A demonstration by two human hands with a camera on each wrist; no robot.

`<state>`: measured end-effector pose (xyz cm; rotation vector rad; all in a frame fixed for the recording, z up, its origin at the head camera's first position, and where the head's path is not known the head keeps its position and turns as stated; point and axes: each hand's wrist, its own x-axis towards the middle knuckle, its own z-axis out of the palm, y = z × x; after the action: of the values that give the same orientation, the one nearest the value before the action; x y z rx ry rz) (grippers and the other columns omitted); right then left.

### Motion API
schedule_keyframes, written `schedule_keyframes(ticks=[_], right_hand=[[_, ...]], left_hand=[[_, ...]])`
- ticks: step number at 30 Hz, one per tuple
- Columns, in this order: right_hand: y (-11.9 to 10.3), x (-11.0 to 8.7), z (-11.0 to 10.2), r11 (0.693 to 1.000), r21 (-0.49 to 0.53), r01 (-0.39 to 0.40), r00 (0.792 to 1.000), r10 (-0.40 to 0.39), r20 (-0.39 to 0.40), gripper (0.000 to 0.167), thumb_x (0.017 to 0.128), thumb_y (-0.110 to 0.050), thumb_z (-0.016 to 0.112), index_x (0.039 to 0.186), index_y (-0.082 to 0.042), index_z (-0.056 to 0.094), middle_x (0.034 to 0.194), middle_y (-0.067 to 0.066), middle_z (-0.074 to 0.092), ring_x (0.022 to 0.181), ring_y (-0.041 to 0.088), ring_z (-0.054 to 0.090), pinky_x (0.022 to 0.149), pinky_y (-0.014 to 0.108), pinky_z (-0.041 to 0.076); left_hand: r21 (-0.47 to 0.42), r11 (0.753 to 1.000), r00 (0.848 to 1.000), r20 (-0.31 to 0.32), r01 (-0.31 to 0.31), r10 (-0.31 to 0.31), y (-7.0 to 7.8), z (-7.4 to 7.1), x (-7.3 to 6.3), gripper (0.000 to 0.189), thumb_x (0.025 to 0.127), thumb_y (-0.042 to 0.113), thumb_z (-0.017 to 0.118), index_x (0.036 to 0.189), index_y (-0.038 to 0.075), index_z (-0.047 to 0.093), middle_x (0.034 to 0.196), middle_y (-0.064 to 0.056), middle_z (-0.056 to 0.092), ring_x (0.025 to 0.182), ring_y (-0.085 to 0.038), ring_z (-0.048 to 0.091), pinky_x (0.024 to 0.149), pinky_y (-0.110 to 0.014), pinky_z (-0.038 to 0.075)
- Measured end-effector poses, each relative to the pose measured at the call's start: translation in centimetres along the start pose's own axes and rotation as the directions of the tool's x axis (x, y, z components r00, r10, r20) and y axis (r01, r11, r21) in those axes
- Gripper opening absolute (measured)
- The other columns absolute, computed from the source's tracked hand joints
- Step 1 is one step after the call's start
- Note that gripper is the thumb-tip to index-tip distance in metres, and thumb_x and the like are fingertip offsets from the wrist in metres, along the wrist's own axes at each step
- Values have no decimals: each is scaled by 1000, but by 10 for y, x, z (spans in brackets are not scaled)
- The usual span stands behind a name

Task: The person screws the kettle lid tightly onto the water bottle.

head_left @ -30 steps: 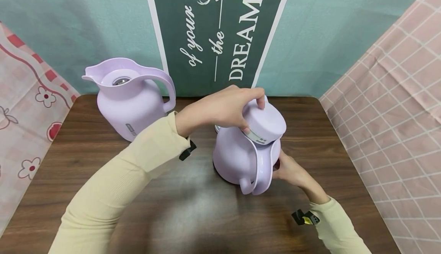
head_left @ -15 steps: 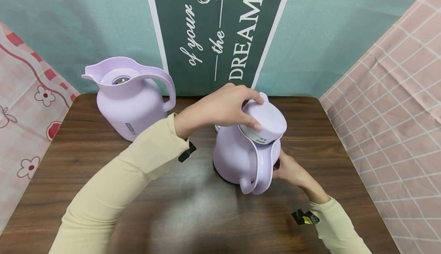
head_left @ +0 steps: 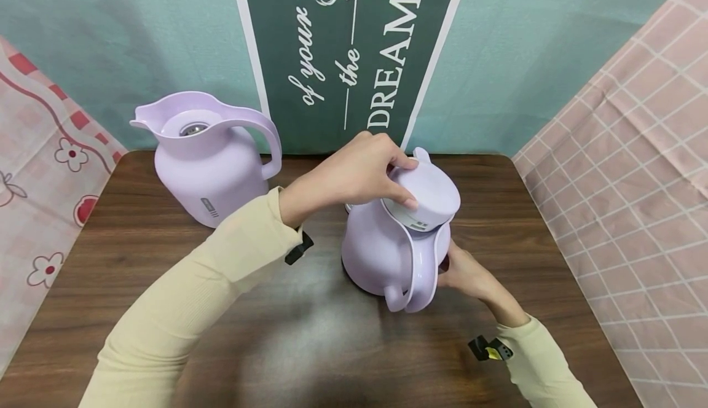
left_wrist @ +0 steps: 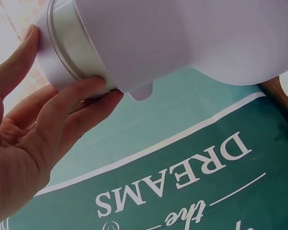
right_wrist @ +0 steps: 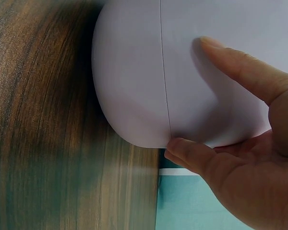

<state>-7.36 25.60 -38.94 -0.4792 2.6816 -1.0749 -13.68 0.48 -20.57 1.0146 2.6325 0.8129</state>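
Left jug [head_left: 212, 171] alone; right jug [head_left: 373, 248] held, lid [head_left: 428, 194] at its mouth.
Left jug at the tabletop's [head_left: 310, 340] 10 o'clock, handle toward 3. Left hand [head_left: 359, 171]: fingers and thumb pinch the lid, its tab toward 12, pale collar showing. Right jug at 1 o'clock, handle toward 5. Right hand [head_left: 470, 276] at that jug's 4 o'clock side, fingers and thumb curved round its body.

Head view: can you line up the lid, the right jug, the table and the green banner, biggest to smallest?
Largest to smallest, as they look there:
1. Table
2. Green banner, only the part showing
3. Right jug
4. Lid
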Motion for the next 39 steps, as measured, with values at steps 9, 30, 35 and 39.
schedule_keyframes(ticks=[9, 30, 35, 39], right_hand=[[-1, 0, 0, 1000, -2, -12, 1000, 12, -1, 71, 63, -11, 82, 116, 6, 38, 95, 13, 55, 79, 20, 51, 66, 28, 44], [-2, 0, -2, 1000, 9, -11, 1000, 11, 9, 74, 64, -12, 82, 119, 7, 36, 99, 15, 55, 82, 21, 52, 69, 29, 45], [-2, 0, -1, 1000, 9, -13, 1000, 13, 8, 72, 64, -12, 82, 118, 6, 37, 98, 14, 55, 81, 21, 51, 68, 33, 45], [-1, 0, -1, 1000, 7, -15, 1000, 15, 9, 71, 64, -11, 81, 117, 6, 37, 98, 15, 54, 82, 22, 51, 69, 36, 46]], left_hand=[[-7, 1000, 1000, -24, -8, 8, -3, 3, -3, 54, 70, 34, 78, 117, 15, 61, 108, 2, 64, 75, -13, 46, 64, -21, 36], [-40, 999, 999, -45, 12, -14, -5, 2, -6, 49, 70, 29, 79, 114, 14, 64, 94, 2, 68, 72, -11, 48, 60, -20, 38], [-30, 999, 998, -49, 35, -36, -5, 3, -5, 50, 70, 34, 78, 114, 14, 64, 82, 1, 68, 68, -11, 46, 57, -20, 35], [-30, 999, 998, -55, 34, -35, -5, 3, -5, 50, 70, 37, 77, 114, 15, 65, 99, 4, 67, 71, -10, 49, 60, -20, 37]])
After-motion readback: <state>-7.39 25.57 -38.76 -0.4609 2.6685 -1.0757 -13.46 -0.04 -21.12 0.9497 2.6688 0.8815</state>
